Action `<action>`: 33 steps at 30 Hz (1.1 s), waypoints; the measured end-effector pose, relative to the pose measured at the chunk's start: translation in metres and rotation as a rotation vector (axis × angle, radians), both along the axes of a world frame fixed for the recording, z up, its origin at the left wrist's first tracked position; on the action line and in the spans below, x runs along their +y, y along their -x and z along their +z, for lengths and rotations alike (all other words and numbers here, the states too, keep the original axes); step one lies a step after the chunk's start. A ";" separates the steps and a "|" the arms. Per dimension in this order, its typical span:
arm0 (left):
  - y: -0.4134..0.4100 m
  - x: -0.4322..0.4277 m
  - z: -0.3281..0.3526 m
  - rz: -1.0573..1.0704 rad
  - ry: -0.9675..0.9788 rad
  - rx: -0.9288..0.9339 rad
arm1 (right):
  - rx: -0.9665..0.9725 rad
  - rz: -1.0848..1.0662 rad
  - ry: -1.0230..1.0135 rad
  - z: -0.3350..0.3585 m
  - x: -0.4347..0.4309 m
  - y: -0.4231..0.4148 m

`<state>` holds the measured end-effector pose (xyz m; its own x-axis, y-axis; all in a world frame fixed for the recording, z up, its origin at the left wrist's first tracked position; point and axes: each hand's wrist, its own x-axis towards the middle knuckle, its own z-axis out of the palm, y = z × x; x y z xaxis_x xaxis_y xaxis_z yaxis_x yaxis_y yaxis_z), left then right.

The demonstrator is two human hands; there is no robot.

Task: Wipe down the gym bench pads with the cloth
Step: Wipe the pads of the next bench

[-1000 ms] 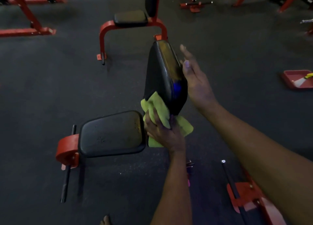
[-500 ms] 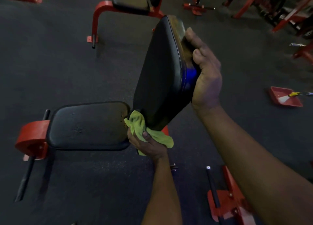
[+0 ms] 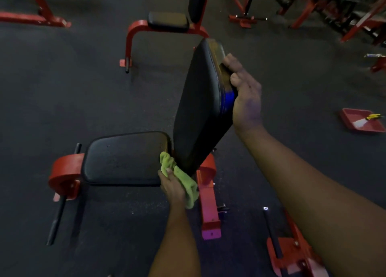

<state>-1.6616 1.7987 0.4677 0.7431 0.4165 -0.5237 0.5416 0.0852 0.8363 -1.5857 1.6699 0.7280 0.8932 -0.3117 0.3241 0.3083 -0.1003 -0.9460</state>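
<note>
Head view: A person's left hand (image 3: 172, 186), lower centre of the frame, grips a bunched green cloth (image 3: 187, 186) with curled fingers. The cloth is pressed into the gap where the flat black seat pad (image 3: 125, 157) meets the bottom edge of the raised back pad (image 3: 200, 109). The back pad stands tilted, running from the centre up toward the top of the frame. The right hand (image 3: 247, 97), right of centre, clasps that pad's right edge, fingers curled over onto its side. The bench's red frame (image 3: 208, 210) shows beneath the pads at lower centre, on a dark floor (image 3: 62, 99).

At the right edge of the frame a shallow red tray (image 3: 348, 120) lies on the floor, well apart from the bench. A small yellow item (image 3: 372, 116) lies in it at its right side, beside a pale patch; what either is cannot be told. A second red-framed bench (image 3: 167, 22) with black pads stands at upper centre.
</note>
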 end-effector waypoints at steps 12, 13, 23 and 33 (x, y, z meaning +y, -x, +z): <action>0.035 0.162 0.128 -0.466 -0.287 -0.234 | 0.335 -0.151 0.435 -0.039 0.130 0.109; 0.034 0.179 0.130 -0.478 -0.270 -0.250 | 0.527 -0.057 0.373 -0.055 0.149 0.108; -0.007 0.308 0.118 -0.446 0.229 -0.177 | 0.919 0.262 0.179 -0.152 0.284 0.057; -0.162 0.441 -0.028 -0.677 -0.472 -0.169 | 0.812 0.150 0.995 -0.263 0.347 -0.071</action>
<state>-1.4993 2.2400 0.4400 0.9640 0.0003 -0.2659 0.2145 -0.5921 0.7768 -1.5148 2.0166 0.4652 0.9476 -0.1313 -0.2913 -0.2467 -0.8801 -0.4058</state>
